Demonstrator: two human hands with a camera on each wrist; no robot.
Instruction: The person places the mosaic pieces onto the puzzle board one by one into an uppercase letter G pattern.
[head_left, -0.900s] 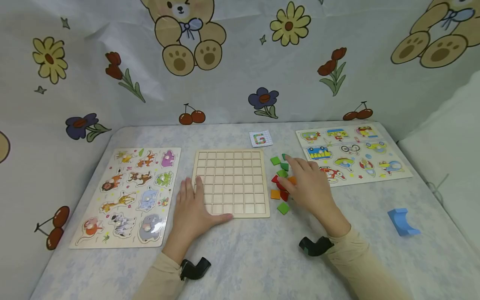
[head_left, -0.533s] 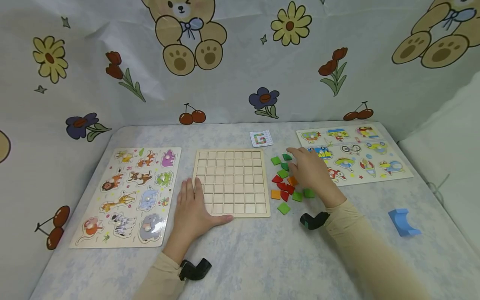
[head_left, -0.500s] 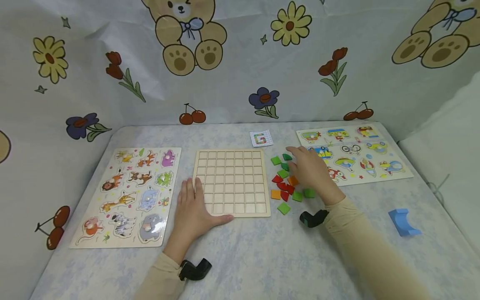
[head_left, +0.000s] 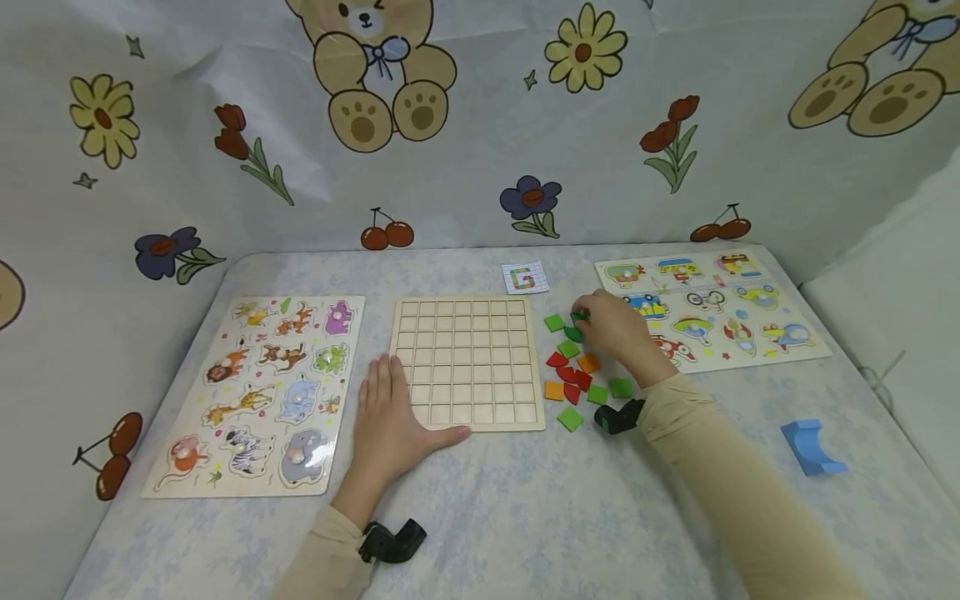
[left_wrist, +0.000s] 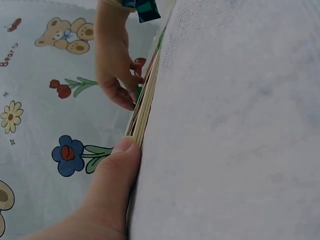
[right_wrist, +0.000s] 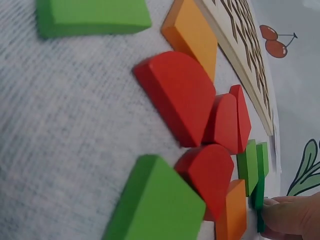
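A wooden grid board (head_left: 468,362) lies at the middle of the table. My left hand (head_left: 397,400) rests flat at its near left corner, the thumb (left_wrist: 117,170) pressed along the board's edge (left_wrist: 145,100). Right of the board lies a scatter of green, red and orange pieces (head_left: 573,371). My right hand (head_left: 587,321) reaches to the far end of that scatter, and its fingertips (right_wrist: 292,215) pinch a dark green piece (right_wrist: 259,200). In the right wrist view, red pieces (right_wrist: 180,95), a light green piece (right_wrist: 155,200) and an orange piece (right_wrist: 192,32) lie close by.
An animal peg puzzle (head_left: 255,392) lies left of the board and a vehicle peg puzzle (head_left: 712,312) at the far right. A small pattern card (head_left: 525,277) sits behind the board. A blue arch block (head_left: 810,446) stands near the right edge.
My right hand has moved away from me, from the near side of the pieces to the dark green piece at the far end. The left hand has stayed put.
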